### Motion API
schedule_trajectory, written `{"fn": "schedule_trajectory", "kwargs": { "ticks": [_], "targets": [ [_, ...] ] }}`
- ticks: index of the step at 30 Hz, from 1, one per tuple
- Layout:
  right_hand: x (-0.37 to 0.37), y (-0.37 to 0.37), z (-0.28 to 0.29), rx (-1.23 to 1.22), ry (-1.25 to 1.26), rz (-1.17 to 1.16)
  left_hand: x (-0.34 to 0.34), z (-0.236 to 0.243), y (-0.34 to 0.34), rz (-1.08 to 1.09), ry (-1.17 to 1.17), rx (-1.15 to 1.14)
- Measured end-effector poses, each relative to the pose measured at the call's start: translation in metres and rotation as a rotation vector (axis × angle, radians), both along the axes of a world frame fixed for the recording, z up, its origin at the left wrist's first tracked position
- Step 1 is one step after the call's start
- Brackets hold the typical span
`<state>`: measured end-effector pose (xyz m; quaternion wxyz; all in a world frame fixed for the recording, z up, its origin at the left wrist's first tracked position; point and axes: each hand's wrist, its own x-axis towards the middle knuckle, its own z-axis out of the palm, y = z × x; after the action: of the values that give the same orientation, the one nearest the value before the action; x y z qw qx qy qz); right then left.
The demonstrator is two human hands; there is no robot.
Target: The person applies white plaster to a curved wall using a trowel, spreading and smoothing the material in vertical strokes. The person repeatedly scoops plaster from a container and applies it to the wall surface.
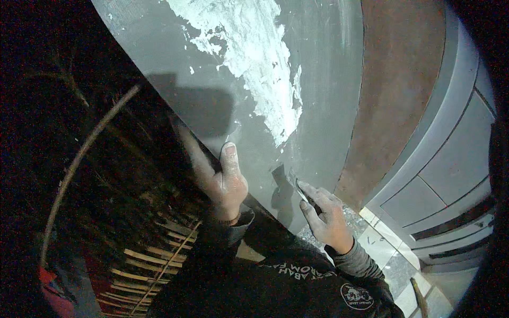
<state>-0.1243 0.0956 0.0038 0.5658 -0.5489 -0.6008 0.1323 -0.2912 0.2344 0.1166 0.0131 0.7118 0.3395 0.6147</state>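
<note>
A wide grey wall point(318, 122) fills the middle of the view, with a rough patch of white putty point(260, 69) spread over its upper part. My left hand point(229, 185), dusted white, is closed by the wall's left edge with its thumb up. It grips a thin, dark-edged plate seen almost edge-on; a broad square shadow falls beside it. Below the putty's lower tip, my right hand point(327, 214) is closed round a slim putty knife point(302, 194). Its blade is seen nearly edge-on, and I cannot tell whether it touches the wall.
To the right run a brown strip point(400, 79) and a grey panelled door point(450, 159). Pale floor tiles point(395, 270) lie at the lower right, with a wooden stick point(419, 297) on them. Bamboo slats point(151, 265) and a curved pole point(85, 151) stand in the dark at left.
</note>
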Motion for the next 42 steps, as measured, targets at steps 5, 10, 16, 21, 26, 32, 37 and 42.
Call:
{"fn": "schedule_trajectory", "kwargs": {
  "ticks": [5,10,16,21,26,32,37,42],
  "targets": [
    [-0.026,0.018,0.022,0.028,-0.046,-0.074,-0.007,-0.001,0.007,-0.039,0.088,0.133],
    [-0.055,0.026,0.016,0.062,-0.061,-0.215,-0.019,-0.011,0.027,-0.246,0.094,0.178],
    [-0.074,0.029,0.012,0.015,-0.058,-0.387,-0.024,-0.016,0.047,-0.374,0.137,0.265],
    [-0.098,0.022,0.016,-0.094,-0.101,-0.498,-0.024,-0.01,0.044,-0.335,0.209,0.407],
    [-0.104,0.028,0.013,-0.214,-0.061,-0.54,-0.026,-0.003,0.043,-0.297,0.272,0.416],
    [-0.104,0.026,0.016,-0.096,-0.092,-0.615,-0.028,-0.001,0.042,-0.28,0.295,0.435],
    [-0.106,0.026,0.027,-0.252,-0.067,-0.553,-0.031,0.002,0.041,-0.264,0.308,0.481],
    [-0.097,0.03,0.024,-0.017,-0.24,-0.755,-0.026,-0.002,0.042,-0.224,0.281,0.505]
  ]
}}
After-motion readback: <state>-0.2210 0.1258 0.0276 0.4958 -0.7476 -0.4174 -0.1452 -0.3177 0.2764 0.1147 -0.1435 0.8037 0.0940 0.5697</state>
